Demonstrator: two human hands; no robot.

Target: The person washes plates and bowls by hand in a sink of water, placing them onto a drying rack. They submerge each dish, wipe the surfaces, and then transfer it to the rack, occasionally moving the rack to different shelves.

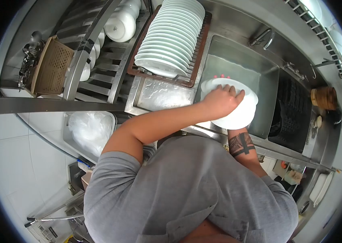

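Observation:
Over the sink I have several overlapping white plates (240, 115), slightly fanned out. My left hand (223, 99) lies across the top of them with its fingers curled against a white plate. From below, my right hand (221, 76) supports the plates; only its fingertips show past their far edge, and the palm and thumb are hidden. Beneath the plates is the steel sink (266, 91), with cloudy water in the basin.
Left of the sink, a brown rack (192, 77) holds a long row of white plates (171, 36). A black crate (290, 109) sits to the right. The faucet (262, 38) is at the back. A slatted shelf (110, 60) with bowls and a cutlery basket (51, 69) stand left.

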